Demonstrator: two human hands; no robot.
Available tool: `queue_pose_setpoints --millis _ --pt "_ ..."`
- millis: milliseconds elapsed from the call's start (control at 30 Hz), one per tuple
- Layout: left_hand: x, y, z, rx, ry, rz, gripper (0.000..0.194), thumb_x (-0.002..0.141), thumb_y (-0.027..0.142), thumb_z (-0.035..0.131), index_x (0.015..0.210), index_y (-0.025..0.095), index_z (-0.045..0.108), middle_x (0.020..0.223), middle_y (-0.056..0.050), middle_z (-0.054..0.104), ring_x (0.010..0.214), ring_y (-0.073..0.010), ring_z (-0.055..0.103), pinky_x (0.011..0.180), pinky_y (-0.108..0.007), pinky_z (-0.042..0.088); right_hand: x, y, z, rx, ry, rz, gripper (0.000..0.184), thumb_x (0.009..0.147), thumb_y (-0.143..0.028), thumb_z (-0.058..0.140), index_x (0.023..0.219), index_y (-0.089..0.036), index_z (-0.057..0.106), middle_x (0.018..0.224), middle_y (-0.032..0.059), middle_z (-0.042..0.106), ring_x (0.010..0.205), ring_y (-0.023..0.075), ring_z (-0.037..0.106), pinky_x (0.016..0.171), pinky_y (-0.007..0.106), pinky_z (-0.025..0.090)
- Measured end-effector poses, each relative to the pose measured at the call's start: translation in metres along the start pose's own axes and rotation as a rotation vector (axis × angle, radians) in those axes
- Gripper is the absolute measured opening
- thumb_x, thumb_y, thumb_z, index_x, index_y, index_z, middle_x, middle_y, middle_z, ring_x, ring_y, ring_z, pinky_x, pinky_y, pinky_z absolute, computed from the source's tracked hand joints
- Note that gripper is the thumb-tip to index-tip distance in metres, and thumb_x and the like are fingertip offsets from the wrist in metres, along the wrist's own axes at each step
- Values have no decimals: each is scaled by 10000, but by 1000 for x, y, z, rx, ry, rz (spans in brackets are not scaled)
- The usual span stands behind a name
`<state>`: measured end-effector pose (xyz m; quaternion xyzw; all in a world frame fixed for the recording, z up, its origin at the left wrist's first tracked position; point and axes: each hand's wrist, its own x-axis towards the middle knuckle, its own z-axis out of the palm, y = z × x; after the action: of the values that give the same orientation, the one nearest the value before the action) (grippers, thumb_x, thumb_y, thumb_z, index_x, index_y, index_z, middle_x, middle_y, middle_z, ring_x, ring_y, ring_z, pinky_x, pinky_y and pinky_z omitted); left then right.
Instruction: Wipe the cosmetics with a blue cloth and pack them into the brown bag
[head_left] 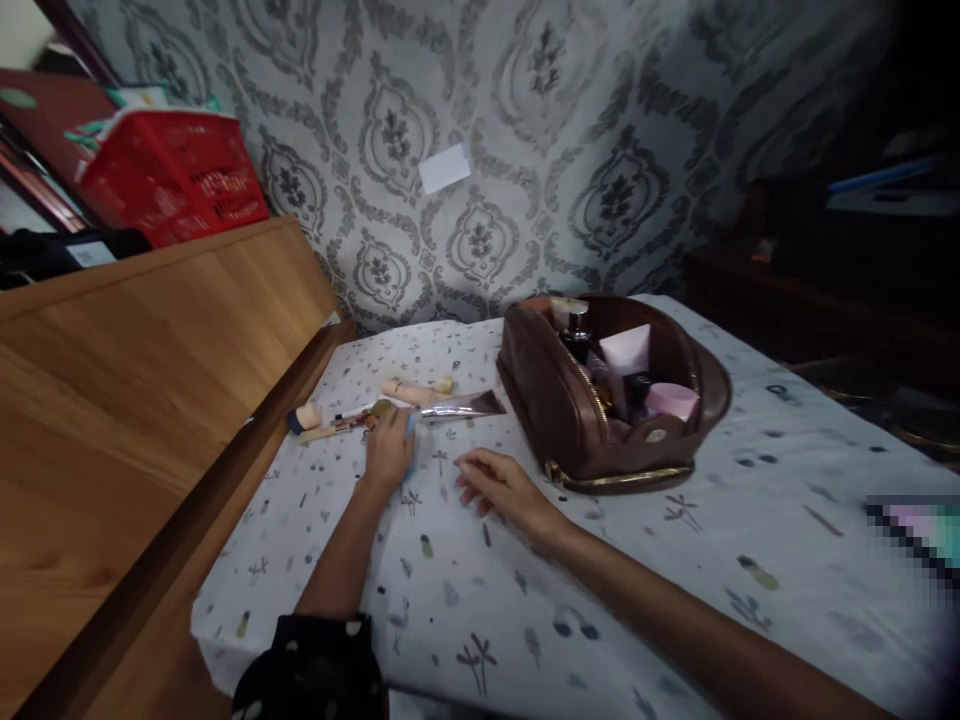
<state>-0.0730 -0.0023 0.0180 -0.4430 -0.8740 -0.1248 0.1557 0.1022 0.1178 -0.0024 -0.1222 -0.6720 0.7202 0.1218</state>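
Note:
My left hand (387,447) reaches down onto the cloth among makeup items, its fingers bent and partly hidden. A light blue edge (410,426) shows beside it; I cannot make out what this belongs to. Right by the fingers lies a silver squeeze tube (461,406), flat end toward the bag. Several makeup brushes (330,430) lie to the left, and a beige tube (409,391) lies behind. My right hand (502,488) hovers over the cloth with loosely curved, parted fingers and nothing in it. A brown makeup bag (532,395) stands unzipped, holding a pink tube (628,350) and a pink jar (671,401).
White patterned cloth (450,590) covers the surface. A wooden panel (165,350) runs along the left, with a red basket (176,175) on top. Patterned wallpaper (487,90) rises behind, bearing a white card (444,168). Dark furniture (810,290) stands at right.

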Motion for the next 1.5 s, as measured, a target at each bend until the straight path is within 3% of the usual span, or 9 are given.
queue_pose_setpoints --millis 233,433,633,833,967,1067,1167,1300,1500 --pt "24 -74 -15 230 -68 -340 320 921 108 408 1202 56 553 1234 -231 560 1232 -352 469 958 -496 454 -4 15 5 -113 5 -102 396 798 -532 542 912 -154 576 675 0 567 548 134 581 482 246 445" --pt "46 -117 -15 293 -393 -326 336 927 351 591 1203 159 581 1215 -91 606 1056 -221 616 897 -444 536 -5 17 5 -218 -15 -133 311 844 -453 508 897 -156 583 676 3 567 566 139 598 492 238 445" --pt "63 -129 -25 311 -528 -263 354 926 364 591 1213 158 576 1224 -98 602 1058 -224 615 892 -446 538 -3 23 4 -224 -26 -144 231 863 -378 516 882 -161 593 649 -2 575 547 124 573 495 220 422" --pt "49 -113 -50 291 -462 -234 252 951 352 445 916 178 624 997 -92 686 964 -242 650 811 -343 499 -7 21 5 -146 -13 -86 85 820 -236 555 844 -169 601 567 -41 544 501 94 519 489 190 384" --pt "33 -95 -64 284 -320 -276 310 936 397 322 852 204 551 886 -111 670 911 -312 656 710 -364 477 -6 21 4 -119 0 -75 202 836 -362 555 838 -163 584 653 -20 570 516 99 563 472 197 415" --pt "15 -57 -63 -49 -215 -125 342 907 501 323 811 225 500 724 -34 629 762 -250 640 681 -310 466 -4 22 3 10 1 -70 419 817 -540 568 966 -149 596 753 9 584 557 109 590 459 204 425" --pt "-10 -1 -52 -395 -243 50 372 888 547 362 807 221 523 783 -22 661 790 -227 635 735 -301 478 -4 18 2 164 47 -89 630 749 -657 623 1137 -162 596 861 38 597 653 128 610 471 204 435" --pt "-38 61 -37 -511 -314 177 331 935 467 375 884 215 583 871 -46 698 830 -232 649 759 -319 474 -6 10 -1 249 111 -107 593 723 -691 647 1043 -192 658 844 31 601 714 143 577 510 214 447" --pt "-37 76 -35 -582 -222 214 354 962 448 391 784 209 582 758 -26 663 733 -195 621 716 -290 442 -7 4 -3 342 144 -19 591 655 -724 686 903 -189 640 687 -20 540 543 94 485 480 212 392"
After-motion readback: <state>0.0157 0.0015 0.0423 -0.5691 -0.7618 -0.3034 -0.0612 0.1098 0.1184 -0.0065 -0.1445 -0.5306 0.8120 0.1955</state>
